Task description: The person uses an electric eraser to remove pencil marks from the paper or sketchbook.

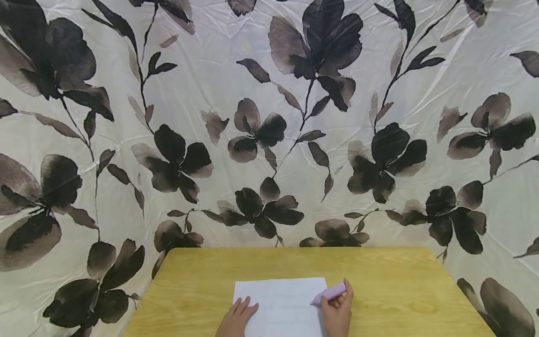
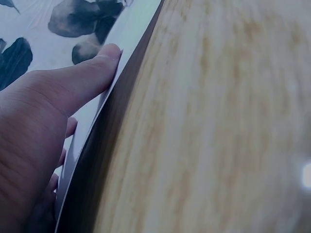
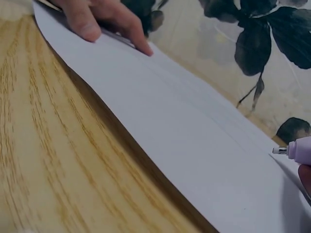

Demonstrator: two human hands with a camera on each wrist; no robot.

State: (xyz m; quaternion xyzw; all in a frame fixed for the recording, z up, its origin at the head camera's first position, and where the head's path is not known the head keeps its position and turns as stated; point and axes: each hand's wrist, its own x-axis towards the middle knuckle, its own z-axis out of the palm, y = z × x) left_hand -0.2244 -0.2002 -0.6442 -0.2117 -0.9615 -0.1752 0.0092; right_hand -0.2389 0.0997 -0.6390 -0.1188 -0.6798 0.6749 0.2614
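"Since the paper seemed to lie loose on the surface, I'd guess the left hand rested on it to stop it sliding. Did you read it that way?"

"Yes. That hand was spread fairly wide over the sheet's left side, fingers a little parted, gripping nothing. Light pressure looked like enough for something so thin."

"And the right hand?"

"Narrow, by contrast. It held a chunky lilac pen between thumb and fingers, with one finger reaching up to the back end, perhaps to steady such a thick barrel."

"Where was the tip?"

"Over the paper, near its right edge, pointing left. The barrel slanted, which left the tip in plain sight. I couldn't tell whether it touched; the right wrist view showed a shadow just beside it."

"Did the paper lie flat?"

"Not quite. Both wrist views showed an edge raised off the wood, with a dark shadow underneath. One more reason for a steadying palm, I'd say."

"Why was the sheet there?"

"It sat at the person's side of the surface, between the two hands, probably for easy reach. Flowered cloth hung behind."
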